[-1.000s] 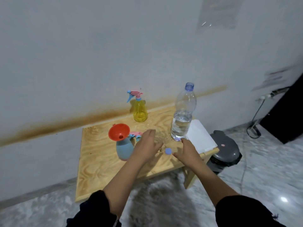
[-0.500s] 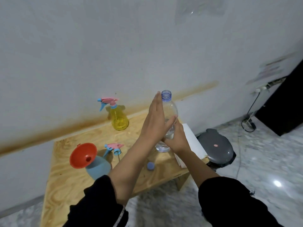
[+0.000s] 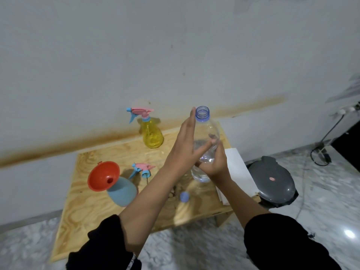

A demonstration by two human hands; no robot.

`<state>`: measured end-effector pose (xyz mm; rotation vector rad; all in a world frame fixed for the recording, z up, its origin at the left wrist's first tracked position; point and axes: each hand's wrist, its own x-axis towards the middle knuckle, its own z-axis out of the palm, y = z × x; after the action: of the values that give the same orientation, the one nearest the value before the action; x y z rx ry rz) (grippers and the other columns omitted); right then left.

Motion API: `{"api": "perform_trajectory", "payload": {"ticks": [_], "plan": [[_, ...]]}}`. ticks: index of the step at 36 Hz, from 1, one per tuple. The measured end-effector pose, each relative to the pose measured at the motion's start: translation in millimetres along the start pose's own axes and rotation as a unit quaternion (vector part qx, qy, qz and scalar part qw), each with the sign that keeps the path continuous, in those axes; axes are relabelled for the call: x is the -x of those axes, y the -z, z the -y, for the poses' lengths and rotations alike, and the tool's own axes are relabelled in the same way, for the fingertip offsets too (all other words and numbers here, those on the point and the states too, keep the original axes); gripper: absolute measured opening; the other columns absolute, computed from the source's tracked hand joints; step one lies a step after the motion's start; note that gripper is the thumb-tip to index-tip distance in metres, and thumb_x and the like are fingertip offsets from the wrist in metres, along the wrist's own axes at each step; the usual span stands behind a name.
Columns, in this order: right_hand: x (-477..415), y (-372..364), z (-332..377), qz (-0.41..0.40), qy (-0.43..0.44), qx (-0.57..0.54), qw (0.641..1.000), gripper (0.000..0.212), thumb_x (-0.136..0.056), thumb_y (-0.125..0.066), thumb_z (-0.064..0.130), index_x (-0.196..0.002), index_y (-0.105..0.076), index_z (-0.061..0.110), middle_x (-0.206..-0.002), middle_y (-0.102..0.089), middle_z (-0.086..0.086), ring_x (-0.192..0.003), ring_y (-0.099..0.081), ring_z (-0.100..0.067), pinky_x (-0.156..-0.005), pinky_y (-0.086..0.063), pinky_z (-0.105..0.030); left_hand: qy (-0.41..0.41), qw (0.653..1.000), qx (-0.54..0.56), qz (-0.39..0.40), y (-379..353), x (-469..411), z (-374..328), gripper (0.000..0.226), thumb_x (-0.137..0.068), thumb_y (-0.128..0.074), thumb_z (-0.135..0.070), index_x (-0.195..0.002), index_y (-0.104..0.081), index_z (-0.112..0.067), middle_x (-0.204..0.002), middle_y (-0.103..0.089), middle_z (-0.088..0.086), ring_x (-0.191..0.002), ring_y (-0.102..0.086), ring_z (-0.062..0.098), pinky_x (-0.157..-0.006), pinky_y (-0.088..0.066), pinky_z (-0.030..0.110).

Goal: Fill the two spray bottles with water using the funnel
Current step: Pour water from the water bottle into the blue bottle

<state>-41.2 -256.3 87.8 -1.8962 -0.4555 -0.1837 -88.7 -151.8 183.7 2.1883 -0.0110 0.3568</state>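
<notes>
An uncapped clear water bottle [image 3: 206, 131], partly full, is lifted above the wooden table [image 3: 97, 207]. My right hand [image 3: 214, 162] grips its lower body. My left hand [image 3: 185, 147] lies flat against the bottle's left side, fingers straight, thumb across the front. An orange funnel [image 3: 103, 175] sits in the neck of the blue spray bottle [image 3: 122, 191] at the table's left. Its pink and blue spray head [image 3: 142, 168] lies on the table behind it. The yellow spray bottle [image 3: 151, 133], head on, stands by the wall. The blue bottle cap [image 3: 184, 196] lies near the table's front.
A white folded cloth or paper [image 3: 237, 172] lies on the table's right edge. A grey lidded bin [image 3: 272, 182] stands on the marble floor to the right. A cable [image 3: 319, 152] and a wall socket are at the far right.
A second ago the bottle stood on the table with both hands near the cap. Both hands have since taken the bottle and lifted it; little differs from half a second ago.
</notes>
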Motion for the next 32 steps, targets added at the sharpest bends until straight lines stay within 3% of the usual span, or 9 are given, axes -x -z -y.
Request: {"api": "perform_trajectory", "payload": {"ticks": [2, 6, 9, 13, 16, 20, 23, 27, 32], "plan": [[0.8, 3.4, 5.0, 0.025, 0.000, -0.005, 1.000, 0.093, -0.061, -0.071, 0.053, -0.134, -0.039, 0.005, -0.122, -0.045, 0.001, -0.116, -0.042, -0.002, -0.094, -0.031, -0.003, 0.011, 1.000, 0.007, -0.014, 3.9, 3.8, 0.3, 0.089, -0.087, -0.059, -0.048, -0.139, 0.013, -0.054, -0.148, -0.024, -0.010, -0.135, -0.027, 0.003, -0.104, -0.033, 0.028], [1.5, 6.4, 22.8, 0.049, 0.005, 0.003, 0.999, 0.091, -0.060, -0.077, 0.049, -0.135, -0.038, 0.014, -0.122, -0.046, -0.003, -0.115, -0.045, -0.010, -0.092, -0.039, -0.021, 0.020, 0.998, 0.035, -0.047, 20.4, 11.9, -5.1, 0.089, -0.086, -0.059, -0.050, -0.144, 0.008, -0.047, -0.140, -0.026, -0.017, -0.135, -0.032, 0.009, -0.108, -0.036, 0.040], [0.1, 8.1, 44.8, 0.052, 0.000, 0.003, 0.999, 0.085, -0.062, -0.085, 0.033, -0.132, -0.038, 0.019, -0.118, -0.042, -0.001, -0.106, -0.042, -0.002, -0.080, -0.035, -0.007, 0.015, 0.996, 0.058, -0.061, 37.0, 17.2, -17.1, 0.089, -0.085, -0.059, -0.050, -0.147, 0.005, -0.043, -0.138, -0.026, -0.018, -0.133, -0.033, 0.007, -0.109, -0.036, 0.041], [-5.8, 8.6, 71.9, 0.056, 0.042, 0.001, 0.998, 0.087, -0.060, -0.086, 0.027, -0.132, -0.038, 0.019, -0.118, -0.042, 0.000, -0.100, -0.040, 0.005, -0.081, -0.031, 0.004, 0.009, 0.991, 0.077, -0.106, 59.1, 23.5, -29.7, 0.090, -0.084, -0.062, -0.047, -0.149, 0.000, -0.038, -0.142, -0.033, -0.011, -0.126, -0.040, 0.006, -0.102, -0.041, 0.038], [-6.9, 6.7, 89.3, 0.085, 0.064, 0.014, 0.994, 0.091, -0.059, -0.085, 0.025, -0.135, -0.036, 0.022, -0.124, -0.045, 0.007, -0.105, -0.041, 0.005, -0.084, -0.033, -0.003, 0.014, 0.984, 0.101, -0.149, 71.1, 33.6, -29.9, 0.091, -0.081, -0.062, -0.047, -0.150, -0.004, -0.036, -0.140, -0.037, -0.007, -0.122, -0.043, 0.004, -0.096, -0.045, 0.036], [2.0, 1.0, 100.3, 0.151, 0.086, 0.057, 0.983, 0.092, -0.062, -0.078, 0.035, -0.140, -0.029, 0.032, -0.126, -0.050, 0.014, -0.115, -0.052, -0.010, -0.093, -0.044, -0.028, 0.025, 0.966, 0.141, -0.215, 78.1, 56.4, -15.9, 0.081, -0.084, -0.061, -0.041, -0.149, -0.015, -0.032, -0.138, -0.042, -0.006, -0.123, -0.046, 0.006, -0.091, -0.047, 0.023], [13.5, -1.5, 102.2, 0.200, 0.088, 0.090, 0.972, 0.092, -0.060, -0.075, 0.044, -0.140, -0.029, 0.034, -0.123, -0.052, 0.012, -0.113, -0.053, -0.016, -0.092, -0.046, -0.035, 0.043, 0.952, 0.169, -0.250, 74.9, 76.3, -4.4, 0.064, -0.083, -0.061, -0.042, -0.137, -0.026, -0.049, -0.132, -0.046, -0.016, -0.119, -0.050, 0.003, -0.085, -0.042, 0.009], [29.2, -2.6, 98.7, 0.254, 0.088, 0.133, 0.954, 0.089, -0.056, -0.057, 0.062, -0.138, -0.029, 0.040, -0.116, -0.052, 0.014, -0.111, -0.052, -0.017, -0.092, -0.044, -0.038, 0.091, 0.927, 0.228, -0.284, 61.9, 97.6, 16.3, 0.062, -0.078, -0.061, -0.051, -0.132, -0.031, -0.048, -0.132, -0.049, -0.007, -0.116, -0.054, 0.007, -0.093, -0.046, 0.026], [35.4, -4.4, 85.7, 0.313, 0.065, 0.181, 0.930, 0.096, -0.053, -0.057, 0.063, -0.140, -0.030, 0.036, -0.131, -0.053, 0.003, -0.119, -0.049, -0.021, -0.096, -0.044, -0.042, 0.154, 0.882, 0.309, -0.321, 38.6, 112.7, 37.2, 0.062, -0.082, -0.064, -0.033, -0.135, -0.031, -0.032, -0.127, -0.050, 0.001, -0.107, -0.055, 0.006, -0.086, -0.048, 0.024]]}}
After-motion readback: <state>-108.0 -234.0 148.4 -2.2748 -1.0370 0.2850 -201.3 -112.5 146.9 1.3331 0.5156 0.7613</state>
